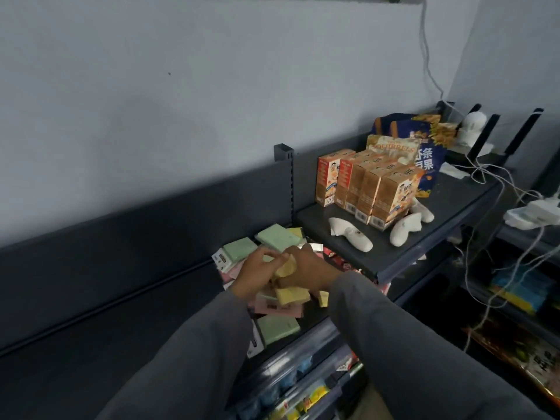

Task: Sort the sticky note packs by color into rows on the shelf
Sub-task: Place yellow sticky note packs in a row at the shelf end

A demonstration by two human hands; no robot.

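Note:
A loose heap of sticky note packs lies on the dark shelf (pixel 127 298). Green packs (pixel 274 236) sit at the back, another green pack (pixel 277 328) at the front, pink packs (pixel 272 307) low in the heap. A yellow pack (pixel 292 294) lies just under my hands. My left hand (pixel 256 272) and my right hand (pixel 306 266) meet over the heap, and both pinch a yellow pack (pixel 286 268) between them. My grey sleeves hide part of the heap.
A raised shelf (pixel 394 256) to the right carries orange snack boxes (pixel 366 186), a blue snack bag (pixel 424 150) and white handheld devices (pixel 351 234). White cables (pixel 497 183) hang at far right. Lower shelves hold packaged goods (pixel 303 398).

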